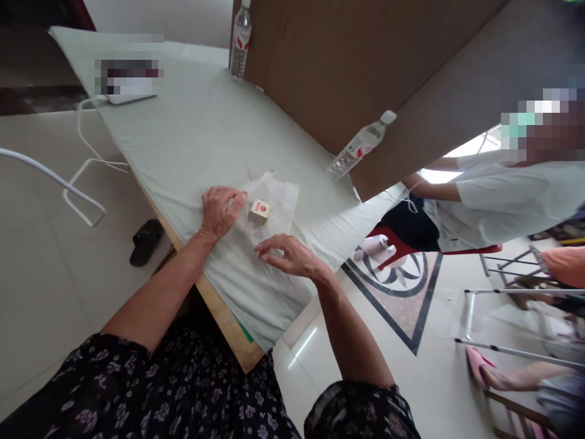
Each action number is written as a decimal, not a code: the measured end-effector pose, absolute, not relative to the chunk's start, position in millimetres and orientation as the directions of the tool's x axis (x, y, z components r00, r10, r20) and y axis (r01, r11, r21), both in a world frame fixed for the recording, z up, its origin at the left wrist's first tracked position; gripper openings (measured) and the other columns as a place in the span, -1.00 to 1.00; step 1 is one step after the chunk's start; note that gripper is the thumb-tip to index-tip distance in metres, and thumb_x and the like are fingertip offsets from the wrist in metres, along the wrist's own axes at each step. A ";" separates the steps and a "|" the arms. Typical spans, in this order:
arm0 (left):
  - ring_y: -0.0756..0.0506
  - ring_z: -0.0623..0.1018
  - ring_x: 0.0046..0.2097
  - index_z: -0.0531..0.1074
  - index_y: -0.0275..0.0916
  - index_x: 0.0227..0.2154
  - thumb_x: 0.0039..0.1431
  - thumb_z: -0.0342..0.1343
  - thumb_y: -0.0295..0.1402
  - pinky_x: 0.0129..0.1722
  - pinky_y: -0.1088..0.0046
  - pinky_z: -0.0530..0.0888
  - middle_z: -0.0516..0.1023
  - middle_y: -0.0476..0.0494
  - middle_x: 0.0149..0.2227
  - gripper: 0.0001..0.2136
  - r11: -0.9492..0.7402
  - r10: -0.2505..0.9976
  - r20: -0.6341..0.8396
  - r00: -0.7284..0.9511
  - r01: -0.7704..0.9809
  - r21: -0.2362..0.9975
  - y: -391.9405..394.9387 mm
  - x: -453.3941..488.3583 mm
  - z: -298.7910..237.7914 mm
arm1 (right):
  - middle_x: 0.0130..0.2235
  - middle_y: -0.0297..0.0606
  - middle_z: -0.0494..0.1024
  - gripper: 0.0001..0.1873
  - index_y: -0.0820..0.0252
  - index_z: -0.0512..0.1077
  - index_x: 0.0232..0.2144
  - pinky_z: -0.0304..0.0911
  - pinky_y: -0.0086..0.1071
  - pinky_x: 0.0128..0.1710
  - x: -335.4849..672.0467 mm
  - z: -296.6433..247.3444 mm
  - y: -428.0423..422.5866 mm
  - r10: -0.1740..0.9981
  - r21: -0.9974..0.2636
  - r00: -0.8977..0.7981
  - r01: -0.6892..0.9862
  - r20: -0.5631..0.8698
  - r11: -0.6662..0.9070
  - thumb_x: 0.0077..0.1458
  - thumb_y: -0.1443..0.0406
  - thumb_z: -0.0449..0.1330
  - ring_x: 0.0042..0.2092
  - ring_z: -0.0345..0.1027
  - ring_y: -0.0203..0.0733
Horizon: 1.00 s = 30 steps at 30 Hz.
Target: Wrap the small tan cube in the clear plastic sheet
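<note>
A small tan box (259, 211) with a red round mark on top sits on a sheet of thin white paper (282, 196), spread on the pale cloth-covered table (192, 134). My left hand (220, 210) lies just left of the box, its fingers curled and pinching the paper's near edge. My right hand (289, 255) rests below the box with its fingers bent down onto the paper's lower edge. Neither hand touches the box.
Two clear water bottles lean on a brown cardboard wall (347, 67): one at the far end (240, 40), one (359, 146) right of the paper. A white device (128, 96) with a cable lies far left. A seated person (493, 201) is at right; a black sandal (145, 241) lies on the floor.
</note>
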<state>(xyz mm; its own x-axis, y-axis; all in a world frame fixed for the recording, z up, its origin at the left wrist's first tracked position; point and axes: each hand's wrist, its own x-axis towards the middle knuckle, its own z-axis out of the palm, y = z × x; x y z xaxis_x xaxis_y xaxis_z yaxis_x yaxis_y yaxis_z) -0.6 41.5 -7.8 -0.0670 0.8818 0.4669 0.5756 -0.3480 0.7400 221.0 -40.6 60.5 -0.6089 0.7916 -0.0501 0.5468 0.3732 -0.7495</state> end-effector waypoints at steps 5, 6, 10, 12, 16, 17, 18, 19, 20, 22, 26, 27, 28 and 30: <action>-0.27 0.58 0.00 0.46 -0.13 -0.64 0.01 0.17 -0.33 0.29 -0.01 0.31 0.70 -0.09 -0.26 -0.84 -0.185 0.957 0.281 -0.065 0.609 0.771 45.3 -6.1 -2.5 | -0.23 -0.28 0.73 -0.79 0.10 0.65 -0.19 0.40 -0.32 -0.18 220.4 47.2 -32.8 0.928 -0.742 -0.370 0.613 0.033 0.271 0.27 0.25 0.19 -0.24 0.57 -0.19; -0.26 0.58 0.04 0.44 -0.13 -0.66 0.00 0.15 -0.33 0.32 0.03 0.30 0.70 -0.07 -0.26 -0.83 -0.167 0.974 0.224 -0.021 0.596 0.785 44.8 -9.0 0.9 | -0.21 -0.26 0.73 -0.78 0.10 0.64 -0.18 0.41 -0.30 -0.15 217.4 44.0 -25.2 0.951 -0.731 -0.296 0.628 0.093 0.267 0.27 0.25 0.18 -0.22 0.57 -0.17; -0.24 0.59 0.05 0.42 -0.13 -0.67 0.18 0.02 -0.11 0.28 0.22 0.36 0.63 -0.08 -0.45 -0.63 -0.137 0.988 0.079 0.134 0.509 0.850 36.6 -24.9 20.5 | 0.15 -0.07 0.62 -0.56 0.12 0.54 0.09 0.43 -0.10 0.10 198.7 27.7 11.3 0.949 -0.628 -0.162 0.717 0.270 0.301 0.16 0.19 0.32 0.06 0.53 0.02; -0.23 0.60 -0.11 0.40 -0.14 -0.68 0.20 0.00 -0.01 0.12 0.24 0.45 0.59 -0.09 -0.48 -0.56 -0.150 0.978 0.049 0.202 0.521 0.840 31.7 -33.2 29.6 | 0.20 0.02 0.57 -0.41 0.17 0.49 0.17 0.36 0.03 0.21 190.8 19.4 24.2 0.954 -0.569 -0.181 0.769 0.240 0.289 0.09 0.18 0.39 0.16 0.48 0.14; -0.16 0.56 -0.30 0.38 -0.15 -0.74 0.26 -0.08 0.14 -0.10 0.26 0.48 0.58 -0.13 -0.47 -0.40 -0.145 0.953 -0.036 0.300 0.559 0.816 28.6 -43.4 36.7 | 0.12 -0.05 0.64 -0.49 0.12 0.51 0.11 0.35 0.04 0.22 200.2 14.8 27.5 0.956 -0.565 -0.186 0.775 0.227 0.285 0.11 0.17 0.34 0.13 0.51 0.13; -0.18 0.58 -0.27 0.39 -0.15 -0.75 0.26 -0.07 0.14 -0.08 0.25 0.48 0.59 -0.14 -0.45 -0.40 -0.155 0.949 -0.042 0.313 0.579 0.801 29.0 -43.7 35.7 | 0.11 -0.09 0.64 -0.51 0.09 0.51 0.10 0.36 0.02 0.21 209.6 16.6 24.8 0.953 -0.580 -0.155 0.764 0.260 0.283 0.11 0.16 0.33 0.12 0.52 0.11; -0.20 0.60 -0.22 0.38 -0.15 -0.76 0.24 -0.03 0.12 -0.04 0.23 0.48 0.63 -0.15 -0.41 -0.42 -0.180 0.947 -0.030 0.320 0.605 0.776 29.3 -43.1 33.6 | 0.11 -0.10 0.65 -0.52 0.09 0.50 0.09 0.37 0.00 0.19 221.3 19.1 21.8 0.951 -0.598 -0.111 0.755 0.289 0.270 0.12 0.14 0.32 0.09 0.53 0.08; -0.24 0.61 -0.14 0.38 -0.15 -0.76 0.20 0.04 0.08 0.01 0.20 0.48 0.66 -0.16 -0.35 -0.46 -0.215 0.946 -0.004 0.324 0.636 0.741 29.2 -41.7 30.7 | 0.09 -0.10 0.65 -0.51 0.10 0.50 0.09 0.39 -0.02 0.15 234.8 21.7 18.7 0.950 -0.615 -0.058 0.750 0.306 0.244 0.11 0.12 0.31 0.05 0.54 0.05; -0.28 0.62 -0.06 0.38 -0.15 -0.75 0.16 0.13 0.04 0.08 0.15 0.46 0.70 -0.15 -0.26 -0.52 -0.254 0.945 0.031 0.326 0.669 0.699 28.3 -39.8 27.3 | 0.07 -0.10 0.66 -0.49 0.12 0.49 0.09 0.40 -0.03 0.13 249.0 23.8 15.8 0.950 -0.627 0.003 0.752 0.311 0.202 0.11 0.10 0.30 0.02 0.54 0.04; -0.35 0.58 0.08 0.42 -0.16 -0.70 0.05 0.25 -0.08 0.20 0.03 0.40 0.70 -0.15 -0.07 -0.64 -0.315 0.941 0.107 0.321 0.721 0.618 24.1 -35.5 19.8 | 0.02 -0.09 0.67 -0.48 0.13 0.48 0.07 0.41 -0.03 0.09 276.4 25.0 11.3 0.952 -0.627 0.103 0.771 0.288 0.106 0.08 0.09 0.30 -0.03 0.54 0.04; -0.41 0.51 0.23 0.49 -0.16 -0.54 0.01 0.32 -0.22 0.33 -0.09 0.29 0.62 -0.20 0.11 -0.82 -0.368 0.929 0.172 0.328 0.757 0.540 11.0 -32.2 8.4 | 0.07 0.05 0.63 -0.39 0.17 0.47 0.08 0.35 0.14 0.13 306.1 15.9 3.9 0.949 -0.537 0.240 0.838 0.202 -0.097 -0.04 0.13 0.33 0.06 0.50 0.21; -0.41 0.49 0.26 0.49 -0.16 -0.50 0.01 0.33 -0.23 0.34 -0.09 0.28 0.61 -0.20 0.14 -0.84 -0.378 0.924 0.175 0.339 0.757 0.533 8.3 -32.8 6.8 | 0.14 0.10 0.59 -0.37 0.18 0.46 0.11 0.30 0.20 0.17 305.9 13.7 1.7 0.934 -0.509 0.269 0.852 0.234 -0.118 -0.04 0.13 0.32 0.13 0.46 0.26; -0.41 0.47 0.28 0.49 -0.16 -0.46 0.01 0.33 -0.24 0.36 -0.09 0.26 0.59 -0.20 0.16 -0.85 -0.388 0.920 0.175 0.351 0.756 0.527 6.1 -33.9 5.6 | 0.21 0.13 0.53 -0.37 0.18 0.45 0.13 0.25 0.24 0.21 302.7 12.5 -0.8 0.912 -0.487 0.288 0.865 0.291 -0.118 0.00 0.13 0.30 0.19 0.41 0.30; -0.41 0.43 0.33 0.49 -0.15 -0.40 0.03 0.33 -0.24 0.40 -0.10 0.21 0.56 -0.22 0.21 -0.84 -0.402 0.914 0.173 0.368 0.756 0.517 3.0 -36.1 3.9 | 0.32 0.11 0.42 -0.45 0.15 0.44 0.14 0.18 0.27 0.26 288.7 13.3 -5.5 0.865 -0.455 0.270 0.889 0.423 -0.055 0.12 0.14 0.22 0.31 0.31 0.29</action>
<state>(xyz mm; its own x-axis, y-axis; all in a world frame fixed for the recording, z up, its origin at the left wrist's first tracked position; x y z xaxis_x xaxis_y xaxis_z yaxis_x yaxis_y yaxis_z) -36.1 3.0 3.9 0.3680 0.9136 0.1730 0.7558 -0.4022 0.5166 288.7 -5.5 13.3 0.2698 0.8652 0.4226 0.8888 -0.0549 -0.4549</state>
